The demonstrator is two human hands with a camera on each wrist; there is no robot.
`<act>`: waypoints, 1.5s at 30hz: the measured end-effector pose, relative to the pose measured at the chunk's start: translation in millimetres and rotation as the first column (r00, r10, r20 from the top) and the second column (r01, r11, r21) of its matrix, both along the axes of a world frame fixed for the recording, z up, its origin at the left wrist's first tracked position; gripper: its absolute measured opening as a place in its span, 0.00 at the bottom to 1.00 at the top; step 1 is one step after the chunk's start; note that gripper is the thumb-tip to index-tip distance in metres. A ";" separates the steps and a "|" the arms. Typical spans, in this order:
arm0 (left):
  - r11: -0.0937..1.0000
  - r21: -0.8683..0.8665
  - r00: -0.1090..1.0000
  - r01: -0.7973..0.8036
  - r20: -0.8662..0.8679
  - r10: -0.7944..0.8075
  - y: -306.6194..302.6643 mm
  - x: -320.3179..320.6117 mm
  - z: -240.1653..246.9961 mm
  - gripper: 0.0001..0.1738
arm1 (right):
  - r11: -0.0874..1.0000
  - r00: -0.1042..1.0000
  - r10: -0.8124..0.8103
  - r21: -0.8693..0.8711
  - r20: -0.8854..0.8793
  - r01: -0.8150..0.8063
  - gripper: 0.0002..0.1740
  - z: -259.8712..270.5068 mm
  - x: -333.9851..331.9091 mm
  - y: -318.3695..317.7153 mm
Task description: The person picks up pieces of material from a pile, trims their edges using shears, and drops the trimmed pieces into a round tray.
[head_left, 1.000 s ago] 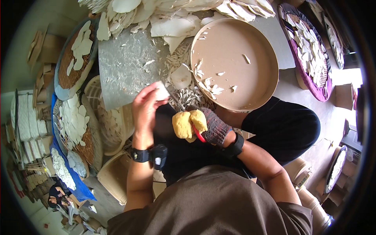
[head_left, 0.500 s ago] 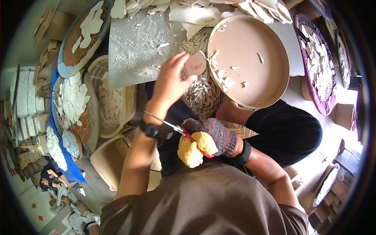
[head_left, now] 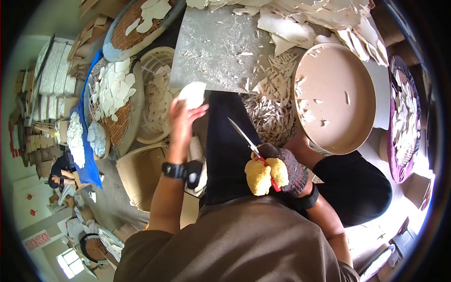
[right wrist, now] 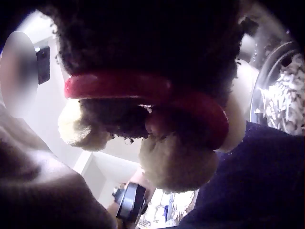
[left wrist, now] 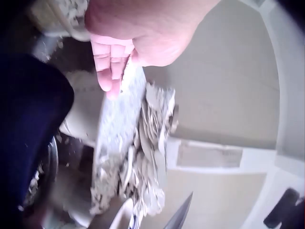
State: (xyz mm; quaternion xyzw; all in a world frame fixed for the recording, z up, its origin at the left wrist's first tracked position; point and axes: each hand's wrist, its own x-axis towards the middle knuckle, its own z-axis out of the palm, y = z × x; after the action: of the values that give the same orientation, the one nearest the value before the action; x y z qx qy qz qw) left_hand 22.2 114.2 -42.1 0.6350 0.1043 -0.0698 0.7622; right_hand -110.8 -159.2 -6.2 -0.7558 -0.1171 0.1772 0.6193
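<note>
My left hand [head_left: 181, 123] holds up a thin, flat white piece [head_left: 193, 95] with a rounded edge, left of the metal table's near edge. In the left wrist view the thumb and fingers pinch this piece [left wrist: 127, 74], seen nearly edge-on. My right hand [head_left: 293, 173], in a dark knitted glove, grips scissors [head_left: 243, 135] over my lap, blades pointing forward and left. Their red handles [right wrist: 119, 87] are wrapped in thick yellow padding [head_left: 258, 177]. The blades look together and stand apart from the white piece.
A round tan pan [head_left: 338, 98] with a few scraps sits on the metal table [head_left: 216, 51], before stacked white sheets [head_left: 324, 16]. Scraps [head_left: 270, 115] heap near my foot. Leftward are a plastic basket [head_left: 155, 138], a woven tray [head_left: 115, 129] and a cardboard box [head_left: 136, 176].
My left hand reached forward to a pale round piece by the scraps, then drew back leftward holding a white piece. The scissors stay in my right hand. The head view has shifted.
</note>
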 end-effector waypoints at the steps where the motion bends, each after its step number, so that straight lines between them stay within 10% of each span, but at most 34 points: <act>1: 0.995 0.006 0.993 -0.096 -0.075 0.096 28.4 -13.4 0.3 0.19 | 0.999 1.000 0.001 0.041 -0.010 -0.001 0.21 -4.2 -0.6 -1.3; 3: 0.917 -0.115 0.923 -0.381 -0.096 0.372 109.2 -59.6 -40.8 0.17 | 0.991 0.999 -0.020 0.129 -0.034 0.024 0.22 -13.4 -3.4 -1.7; 4: 0.809 0.588 0.961 -0.003 0.224 -0.160 161.4 -95.5 -61.3 0.21 | 0.984 0.998 -0.041 0.174 -0.046 0.049 0.23 -16.6 -5.4 -1.1; 5: 0.965 0.256 0.998 -0.054 -0.024 0.062 190.5 -112.1 -74.8 0.24 | 0.964 0.996 -0.085 0.253 0.021 0.077 0.25 -19.5 -5.6 -0.9; 6: 0.799 -0.334 0.854 -0.501 -0.341 0.393 219.0 -128.4 -87.9 0.29 | 0.948 0.995 -0.089 0.303 -0.044 0.098 0.25 -28.2 -9.4 0.4; 7: 0.340 -0.446 0.558 -0.828 -0.600 0.573 247.4 -144.5 -101.0 0.33 | 0.966 0.997 -0.075 0.247 -0.004 0.074 0.25 -27.1 -7.0 -1.3; 8: 0.295 -0.415 0.508 -0.861 -0.659 0.555 216.1 -132.3 -71.2 0.35 | 0.981 0.998 -0.055 0.188 0.028 0.048 0.24 -25.7 -5.2 -1.9; 10: 0.610 -0.182 0.628 -0.771 -0.381 0.679 165.1 -94.0 -58.0 0.34 | 0.993 1.000 -0.008 0.115 0.030 0.005 0.22 -26.0 -7.4 -3.2; 12: 0.885 0.013 0.883 -0.465 -0.061 0.465 82.3 -42.1 -14.1 0.29 | 0.993 0.999 -0.021 0.117 0.039 0.017 0.23 -30.0 -7.4 -0.5; 15: 0.990 0.122 0.990 -0.072 0.125 0.057 -20.4 39.9 24.3 0.22 | 0.975 0.998 -0.054 0.212 -0.041 0.062 0.23 -18.6 -4.2 -1.3; 20: 0.854 0.425 0.878 0.299 0.227 -0.420 -127.8 168.7 5.8 0.13 | 0.939 0.982 -0.118 0.304 -0.149 0.159 0.22 -21.3 -7.5 -5.3; 24: 0.529 0.843 0.738 -0.095 0.416 -0.531 -168.7 244.2 -15.9 0.14 | 0.854 0.925 -0.122 0.436 -0.361 0.283 0.21 -38.1 -8.8 -5.6; 26: 0.420 0.848 0.649 -0.324 0.522 -0.553 -180.6 265.8 -27.4 0.15 | 0.861 0.911 -0.102 0.423 -0.399 0.282 0.21 -43.0 -7.2 -7.6; 30: 0.381 0.909 0.712 -0.167 0.378 -0.591 -183.4 273.6 -16.0 0.09 | 0.974 0.987 -0.147 0.164 -0.056 0.155 0.20 -38.7 -3.0 -12.6; 35: 0.332 0.938 0.728 0.102 0.157 -0.667 -162.9 218.3 17.5 0.08 | 0.804 0.869 -0.085 0.481 -0.488 0.349 0.19 -39.6 -0.9 -11.2; 38: 0.633 0.547 0.768 0.549 -0.031 -0.640 -141.7 163.2 24.9 0.09 | 0.860 0.936 -0.304 0.373 -0.177 0.350 0.22 -44.1 -4.1 -14.3; 45: 0.797 0.091 0.802 0.597 -0.044 -0.595 -142.8 29.0 39.2 0.13 | 0.729 0.852 -0.399 0.447 -0.340 0.519 0.24 -42.1 -3.7 -17.2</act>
State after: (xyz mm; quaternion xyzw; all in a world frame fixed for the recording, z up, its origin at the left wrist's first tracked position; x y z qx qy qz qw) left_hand 51.2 -28.5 -2.9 0.6725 -0.0921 -0.3048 0.6680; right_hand -114.6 -176.3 -48.3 -0.5389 0.1002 0.0615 0.8341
